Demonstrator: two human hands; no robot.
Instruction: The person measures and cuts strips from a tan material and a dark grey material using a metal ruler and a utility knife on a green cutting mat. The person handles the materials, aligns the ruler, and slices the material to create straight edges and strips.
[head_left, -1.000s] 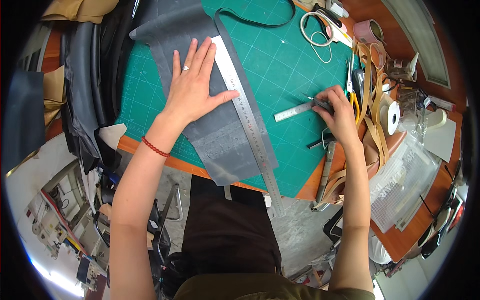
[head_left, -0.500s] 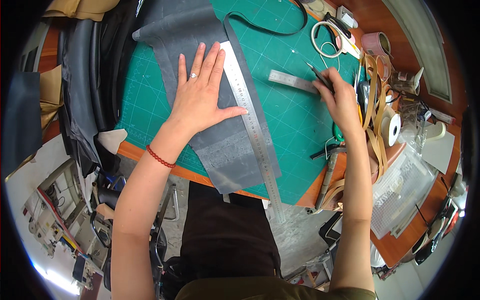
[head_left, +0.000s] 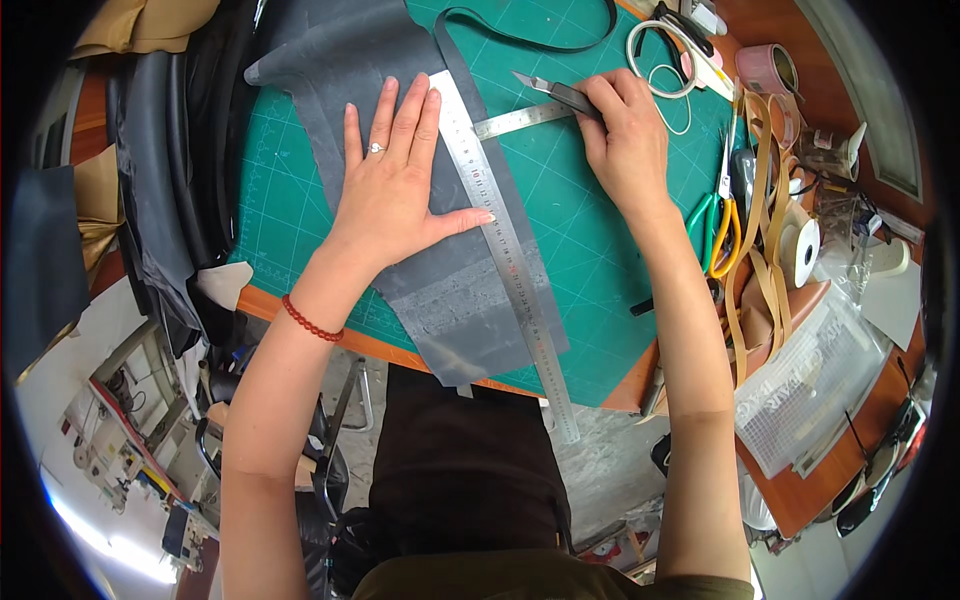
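My left hand [head_left: 390, 200] lies flat with fingers spread on a dark grey piece of leather [head_left: 440, 310]. Its thumb and fingertips rest at the edge of a long steel ruler [head_left: 515, 268], which runs down the leather and sticks out past the table's front edge. In my right hand [head_left: 630, 145] are a craft knife [head_left: 573, 99], blade pointing left, and a short steel ruler [head_left: 520, 121]. The short ruler's free end reaches over the leather's right margin, at the long ruler's edge. The grip on it is partly hidden by my fingers.
A green cutting mat [head_left: 590, 300] covers the table. A thin dark strap [head_left: 540, 38] curls at the far side. At the right are scissors and pliers with yellow and green handles [head_left: 718, 235], tan straps [head_left: 755, 230] and a white spool [head_left: 798, 252]. Dark leather rolls [head_left: 190, 200] hang at the left.
My right hand has moved left with the knife and short ruler, bringing the short ruler's end over the leather to the long ruler. My left hand stays pressed on the leather.
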